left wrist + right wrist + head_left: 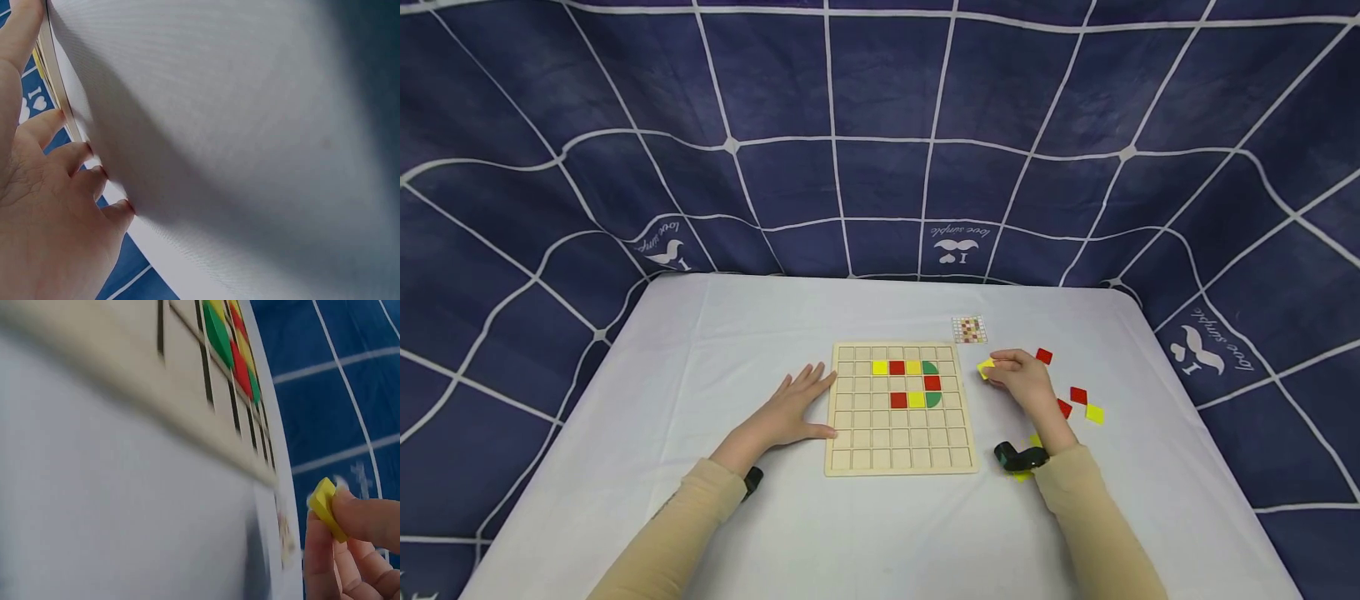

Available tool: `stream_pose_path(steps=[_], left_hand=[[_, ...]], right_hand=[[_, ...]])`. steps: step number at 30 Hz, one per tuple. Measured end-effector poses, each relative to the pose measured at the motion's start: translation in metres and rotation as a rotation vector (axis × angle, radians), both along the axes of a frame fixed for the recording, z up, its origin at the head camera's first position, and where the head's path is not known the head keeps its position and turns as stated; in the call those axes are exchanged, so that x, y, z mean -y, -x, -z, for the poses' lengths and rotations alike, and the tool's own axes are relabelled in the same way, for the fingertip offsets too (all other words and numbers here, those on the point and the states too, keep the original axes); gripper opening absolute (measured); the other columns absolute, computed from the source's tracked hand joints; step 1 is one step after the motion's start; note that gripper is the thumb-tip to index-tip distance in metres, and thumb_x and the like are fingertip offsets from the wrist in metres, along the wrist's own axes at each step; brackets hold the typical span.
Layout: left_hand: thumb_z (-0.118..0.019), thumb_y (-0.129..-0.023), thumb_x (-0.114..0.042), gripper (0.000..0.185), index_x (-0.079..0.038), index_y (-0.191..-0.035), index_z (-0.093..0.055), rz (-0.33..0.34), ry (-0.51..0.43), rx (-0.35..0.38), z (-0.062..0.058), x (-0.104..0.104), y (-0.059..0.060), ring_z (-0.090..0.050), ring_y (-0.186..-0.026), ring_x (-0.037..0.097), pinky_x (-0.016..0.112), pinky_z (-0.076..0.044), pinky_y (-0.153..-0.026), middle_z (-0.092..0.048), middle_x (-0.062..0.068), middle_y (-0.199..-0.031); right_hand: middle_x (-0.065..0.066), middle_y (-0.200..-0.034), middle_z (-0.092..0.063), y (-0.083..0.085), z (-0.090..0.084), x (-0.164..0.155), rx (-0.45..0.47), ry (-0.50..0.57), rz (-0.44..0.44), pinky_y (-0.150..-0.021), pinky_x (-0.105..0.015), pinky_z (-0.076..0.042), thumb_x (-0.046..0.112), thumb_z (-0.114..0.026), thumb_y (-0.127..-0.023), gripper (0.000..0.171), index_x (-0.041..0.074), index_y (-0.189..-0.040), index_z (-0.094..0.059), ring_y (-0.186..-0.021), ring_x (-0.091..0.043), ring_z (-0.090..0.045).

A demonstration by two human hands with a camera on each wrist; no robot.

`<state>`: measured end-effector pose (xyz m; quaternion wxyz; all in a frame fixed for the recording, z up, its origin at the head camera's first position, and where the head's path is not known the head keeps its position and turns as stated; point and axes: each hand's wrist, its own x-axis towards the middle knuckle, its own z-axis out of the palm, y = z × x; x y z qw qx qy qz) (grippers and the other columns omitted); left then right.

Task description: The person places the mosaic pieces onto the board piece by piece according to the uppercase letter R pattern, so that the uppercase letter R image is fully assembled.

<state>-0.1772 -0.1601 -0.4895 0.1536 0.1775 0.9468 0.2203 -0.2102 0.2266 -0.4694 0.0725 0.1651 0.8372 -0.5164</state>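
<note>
A yellow square tile [326, 506] is pinched between the thumb and fingers of my right hand [1024, 382], just right of the wooden grid board [859, 458]. In the right wrist view the tile is tilted above the white cloth. My left hand [790, 410] lies with fingers spread, its fingertips and thumb at the board's left edge. Set in the board's upper right cells are red tiles [897, 367], yellow tiles [917, 400] and two green rounded tiles [930, 367]. They form a bent row open on the left.
A small printed pattern card [969, 329] lies beyond the board's top right corner. Several loose red tiles [1078, 395] and yellow tiles [1095, 414] are scattered right of the board, some partly hidden under the right wrist. A dark blue checked curtain [880, 183] rises behind the table.
</note>
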Motion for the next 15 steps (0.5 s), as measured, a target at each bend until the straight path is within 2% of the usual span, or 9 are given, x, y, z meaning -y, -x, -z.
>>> stream_pose_path(steps=[4, 9, 15], left_hand=[[-0.078, -0.074, -0.055, 0.105, -0.012, -0.156, -0.029, 0.001, 0.003, -0.001, 0.000, 0.000, 0.000, -0.007, -0.153, 0.036, 0.057, -0.006, -0.124, -0.015, 0.017, -0.164], [-0.078, -0.074, -0.055, 0.104, -0.012, -0.156, -0.029, 0.006, 0.000, 0.004, -0.001, -0.001, 0.000, -0.007, -0.153, 0.036, 0.057, -0.006, -0.124, -0.015, 0.017, -0.165], [-0.078, -0.075, -0.055, 0.104, -0.012, -0.156, -0.029, 0.005, 0.007, 0.004, -0.001, 0.000, 0.000, -0.008, -0.153, 0.037, 0.058, -0.007, -0.123, -0.015, 0.017, -0.164]], right_hand=[[-0.010, -0.104, -0.073, -0.005, 0.003, 0.032, -0.021, 0.056, -0.057, -0.074, -0.020, -0.058, 0.014, -0.072, -0.089, 0.035, 0.004, -0.121, -0.063, -0.078, -0.005, -0.067], [-0.009, -0.096, -0.075, -0.013, 0.008, 0.069, -0.056, 0.101, -0.149, -0.071, -0.022, -0.057, 0.011, -0.073, -0.087, 0.023, 0.004, -0.109, -0.069, -0.078, -0.010, -0.067], [-0.002, -0.093, -0.076, -0.018, 0.008, 0.103, -0.104, 0.013, -0.266, -0.074, -0.025, -0.053, 0.013, -0.077, -0.085, 0.014, 0.012, -0.099, -0.075, -0.083, -0.012, -0.068]])
